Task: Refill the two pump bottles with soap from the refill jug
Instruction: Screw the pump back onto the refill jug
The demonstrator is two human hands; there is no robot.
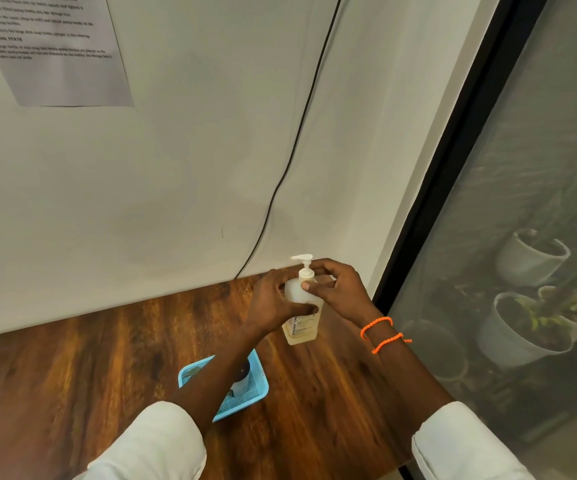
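A pump bottle stands upright on the wooden tabletop, near the far edge where it meets the white backdrop. The bottle is pale and translucent, with yellowish liquid showing in its lower part; how full it is higher up cannot be told, as the hands cover the shoulder.

The left hand is wrapped round the body of the bottle, fingers curled across its front, holding it steady. The right hand is at the neck, its thumb and fingers pinching the collar just below the white pump head, which stands seated on top.

Judgement: the step in hand is work on the pump collar, either unscrewing it to open the bottle or screwing it down after filling. A single view does not show which way it turns.

A blue basket sits on the tabletop nearer the person, partly hidden by the left forearm; a dark-topped container lies in it, but what it is cannot be made out. No refill jug is identifiable in view.

Next move, as judged: a firm hold on the body while the collar is turned, with the bottle kept upright so nothing spills. If the pump comes out, its wet stem needs a clean resting place.
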